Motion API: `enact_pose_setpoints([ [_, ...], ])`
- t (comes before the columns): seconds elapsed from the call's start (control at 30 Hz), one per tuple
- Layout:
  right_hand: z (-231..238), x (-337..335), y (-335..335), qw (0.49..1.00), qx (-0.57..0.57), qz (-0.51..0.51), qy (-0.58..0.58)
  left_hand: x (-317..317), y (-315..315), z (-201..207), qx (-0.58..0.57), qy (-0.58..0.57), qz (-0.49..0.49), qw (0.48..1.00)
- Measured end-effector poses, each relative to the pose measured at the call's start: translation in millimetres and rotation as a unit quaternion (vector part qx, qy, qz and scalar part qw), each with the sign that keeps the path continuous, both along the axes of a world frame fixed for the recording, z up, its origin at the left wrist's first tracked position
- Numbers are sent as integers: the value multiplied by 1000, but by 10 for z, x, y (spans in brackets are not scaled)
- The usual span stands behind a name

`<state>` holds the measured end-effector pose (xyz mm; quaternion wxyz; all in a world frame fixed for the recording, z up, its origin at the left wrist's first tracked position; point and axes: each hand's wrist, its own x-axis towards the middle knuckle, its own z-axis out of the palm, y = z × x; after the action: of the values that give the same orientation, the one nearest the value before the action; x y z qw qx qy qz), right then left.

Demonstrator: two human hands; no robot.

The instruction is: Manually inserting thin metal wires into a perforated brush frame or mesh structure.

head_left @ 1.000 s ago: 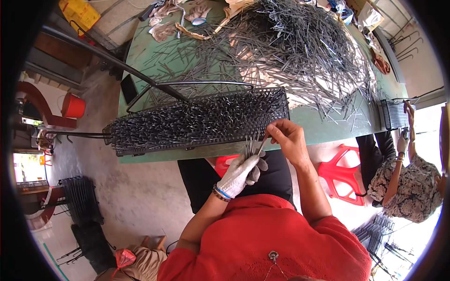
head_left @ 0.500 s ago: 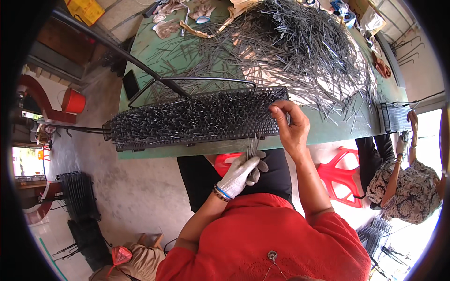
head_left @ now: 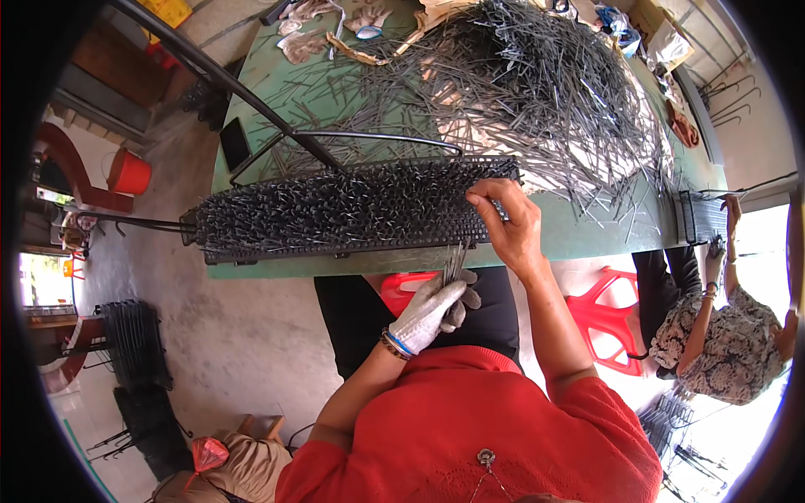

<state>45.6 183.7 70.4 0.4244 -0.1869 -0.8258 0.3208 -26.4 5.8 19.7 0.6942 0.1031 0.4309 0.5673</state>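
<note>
My left hand [head_left: 428, 317], in a pale knit glove, is closed around a small bunch of thin dark strips [head_left: 454, 263]. Their upper ends stick out just below the front edge of a long black perforated rack [head_left: 327, 210]. Most of the rack is packed with upright strips of the same look, and its right end shows bare mesh. Over that right end is my bare right hand [head_left: 513, 226], thumb and forefinger pinched together. Whatever may be between those fingertips is too small to make out.
A large heap of loose strips [head_left: 553, 75] covers the back of the green table [head_left: 570, 226]. Black bars [head_left: 218, 75] rise from the rack. A phone [head_left: 236, 144] lies at the table's left. On the right, a co-worker [head_left: 721, 335] handles another rack [head_left: 703, 216] beside a red stool [head_left: 605, 314].
My right hand has shifted slightly left and down over the rack's right end, fingers still pinched. The left hand keeps its bunch almost in place. The view has moved a little.
</note>
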Motion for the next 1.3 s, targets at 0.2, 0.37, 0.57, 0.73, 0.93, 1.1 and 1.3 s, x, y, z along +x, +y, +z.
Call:
enact_pose_setpoints([
  [0.2,15,0,24,1000,27,10,-5,-3,3,6,-4,-3,-2,1000],
  [0.37,45,-2,61,999,39,13,-11,-2,2,3,0,-3,-8,1000],
  [0.57,53,-12,78,997,54,44,-21,-7,0,-28,3,-5,-9,1000],
  [0.73,48,-12,91,997,51,54,-26,-13,1,-19,2,-3,-10,1000],
  [0.93,-40,-26,69,999,31,27,-22,-9,6,-13,-4,-3,-13,1000],
  [1.1,-112,-13,33,999,35,16,-21,-6,4,-34,-3,-16,-14,1000],
  [1.3,-148,-21,7,997,59,-8,-38,2,1,-30,-1,-15,-5,1000],
])
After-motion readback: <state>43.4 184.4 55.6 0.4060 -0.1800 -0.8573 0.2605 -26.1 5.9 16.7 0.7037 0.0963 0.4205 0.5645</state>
